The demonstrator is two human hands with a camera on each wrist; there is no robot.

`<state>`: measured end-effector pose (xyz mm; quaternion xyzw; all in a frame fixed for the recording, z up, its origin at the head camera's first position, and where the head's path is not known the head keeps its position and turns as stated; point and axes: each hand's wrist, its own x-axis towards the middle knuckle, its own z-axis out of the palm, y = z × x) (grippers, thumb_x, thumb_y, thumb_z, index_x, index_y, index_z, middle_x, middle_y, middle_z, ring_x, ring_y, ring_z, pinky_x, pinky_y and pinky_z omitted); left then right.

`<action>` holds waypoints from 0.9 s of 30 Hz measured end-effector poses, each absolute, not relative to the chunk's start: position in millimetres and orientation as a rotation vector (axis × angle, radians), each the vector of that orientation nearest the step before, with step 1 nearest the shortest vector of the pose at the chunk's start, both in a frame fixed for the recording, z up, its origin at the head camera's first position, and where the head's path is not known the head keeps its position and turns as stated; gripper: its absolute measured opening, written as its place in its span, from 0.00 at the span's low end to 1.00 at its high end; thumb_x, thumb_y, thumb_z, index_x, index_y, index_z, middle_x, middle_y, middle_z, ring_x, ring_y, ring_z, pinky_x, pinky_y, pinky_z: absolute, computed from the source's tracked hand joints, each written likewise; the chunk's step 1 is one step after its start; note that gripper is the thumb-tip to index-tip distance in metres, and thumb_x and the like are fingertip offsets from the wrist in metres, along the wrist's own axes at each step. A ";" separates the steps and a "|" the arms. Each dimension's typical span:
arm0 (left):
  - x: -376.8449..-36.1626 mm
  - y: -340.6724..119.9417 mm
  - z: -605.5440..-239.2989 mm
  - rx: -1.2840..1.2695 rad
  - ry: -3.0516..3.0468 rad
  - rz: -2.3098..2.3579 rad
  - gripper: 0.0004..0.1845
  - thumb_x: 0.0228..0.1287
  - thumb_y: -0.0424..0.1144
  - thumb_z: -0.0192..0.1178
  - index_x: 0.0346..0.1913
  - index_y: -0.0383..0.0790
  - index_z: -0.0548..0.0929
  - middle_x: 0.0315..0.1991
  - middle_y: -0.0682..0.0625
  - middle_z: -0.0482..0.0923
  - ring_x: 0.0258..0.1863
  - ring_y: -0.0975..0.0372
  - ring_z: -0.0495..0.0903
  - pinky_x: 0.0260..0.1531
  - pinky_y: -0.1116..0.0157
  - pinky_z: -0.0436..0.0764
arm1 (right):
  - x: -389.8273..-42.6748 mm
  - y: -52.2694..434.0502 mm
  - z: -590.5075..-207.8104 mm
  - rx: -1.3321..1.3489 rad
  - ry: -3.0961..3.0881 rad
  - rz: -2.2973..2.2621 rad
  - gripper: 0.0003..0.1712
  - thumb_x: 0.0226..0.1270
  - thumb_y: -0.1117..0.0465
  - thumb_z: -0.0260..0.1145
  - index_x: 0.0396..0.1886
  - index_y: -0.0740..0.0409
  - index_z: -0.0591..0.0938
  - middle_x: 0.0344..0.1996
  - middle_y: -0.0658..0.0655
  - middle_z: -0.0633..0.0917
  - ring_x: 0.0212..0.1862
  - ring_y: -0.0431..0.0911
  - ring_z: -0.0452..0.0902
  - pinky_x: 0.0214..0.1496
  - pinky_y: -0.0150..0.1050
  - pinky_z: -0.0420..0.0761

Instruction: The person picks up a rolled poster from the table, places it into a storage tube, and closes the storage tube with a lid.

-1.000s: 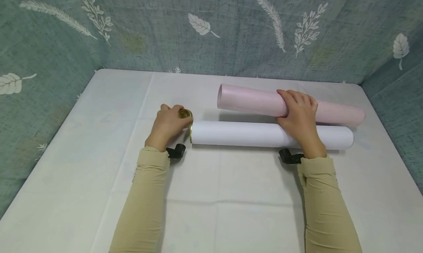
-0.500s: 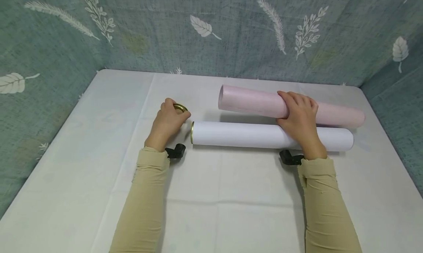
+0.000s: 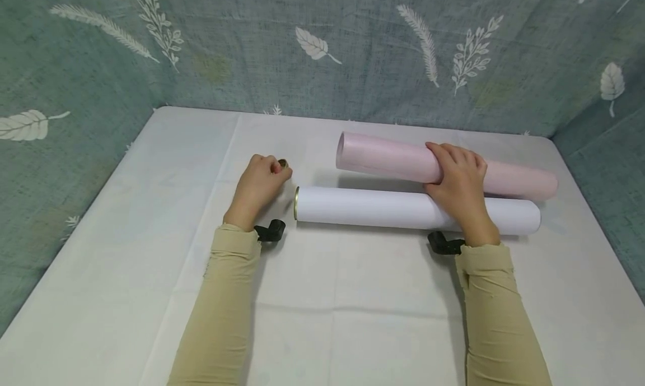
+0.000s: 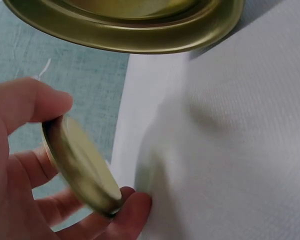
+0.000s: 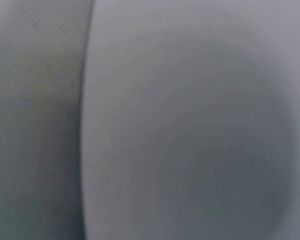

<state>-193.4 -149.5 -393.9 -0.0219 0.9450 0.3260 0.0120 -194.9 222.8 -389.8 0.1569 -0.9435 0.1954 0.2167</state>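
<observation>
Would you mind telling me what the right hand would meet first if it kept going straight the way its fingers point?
The right hand lies over the white tube with fingers pointing away toward the wall. The pink tube comes first; the fingertips already seem to touch it, though depth is unclear.

Two tubes are lying there, one white tube [image 3: 403, 209] and one pink tube [image 3: 388, 159]; one gold lid [image 4: 82, 167] is sitting between the left fingers.
</observation>
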 end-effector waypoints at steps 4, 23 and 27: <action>-193.7 -149.1 -393.4 -0.037 2.957 1.045 0.19 0.62 0.54 0.47 0.32 0.40 0.70 0.42 0.44 0.63 0.36 0.55 0.65 0.35 0.60 0.65 | -194.6 223.3 -390.6 0.440 -2.610 0.544 0.41 0.39 0.65 0.72 0.59 0.49 0.70 0.53 0.59 0.73 0.56 0.57 0.61 0.59 0.54 0.47; -195.2 -147.6 -391.7 -0.168 2.857 1.230 0.33 0.53 0.44 0.58 0.63 0.49 0.60 0.59 0.41 0.48 0.48 0.50 0.65 0.47 0.53 0.68 | -194.7 223.1 -390.5 0.444 -2.595 0.543 0.41 0.39 0.65 0.71 0.59 0.49 0.70 0.53 0.59 0.73 0.56 0.57 0.61 0.59 0.55 0.47; -194.8 -148.1 -392.5 -0.194 2.852 1.248 0.29 0.56 0.48 0.54 0.61 0.47 0.63 0.57 0.41 0.51 0.49 0.51 0.65 0.48 0.54 0.68 | -194.6 222.9 -390.7 0.444 -2.597 0.544 0.41 0.39 0.65 0.72 0.59 0.49 0.70 0.53 0.58 0.73 0.56 0.57 0.61 0.59 0.55 0.47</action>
